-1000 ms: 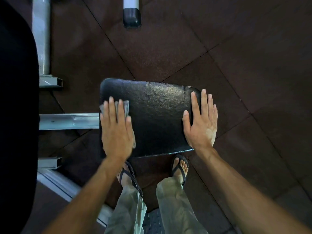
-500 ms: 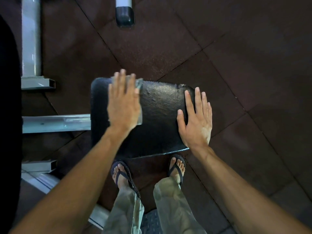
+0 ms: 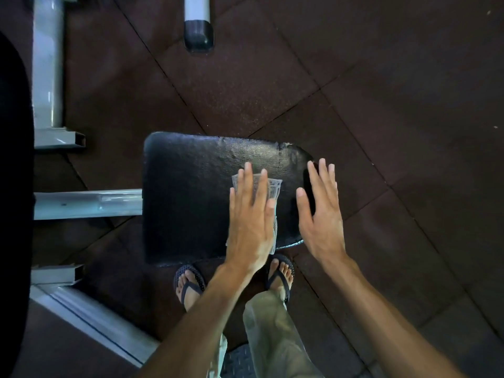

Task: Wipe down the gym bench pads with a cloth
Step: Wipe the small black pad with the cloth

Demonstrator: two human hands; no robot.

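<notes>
Left hand [image 3: 249, 222] fingers flat, pressing cloth [image 3: 274, 189] on pad [image 3: 188, 197]; right hand [image 3: 321, 214] spread at edge.

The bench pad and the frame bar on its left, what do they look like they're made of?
Bench pad: looks like black vinyl or leatherette over padding, with a pebbled surface, a glossy sheen and a cracked far edge. Frame bar: probably painted steel, being a pale, smooth square tube with hard reflections. Neither can be confirmed by look alone.

A single head-worn wide-angle camera looks almost straight down, close above the bench pad [image 3: 196, 197]. The floor [image 3: 381, 91] fills the frame's far part, the person's feet its near edge.
</notes>
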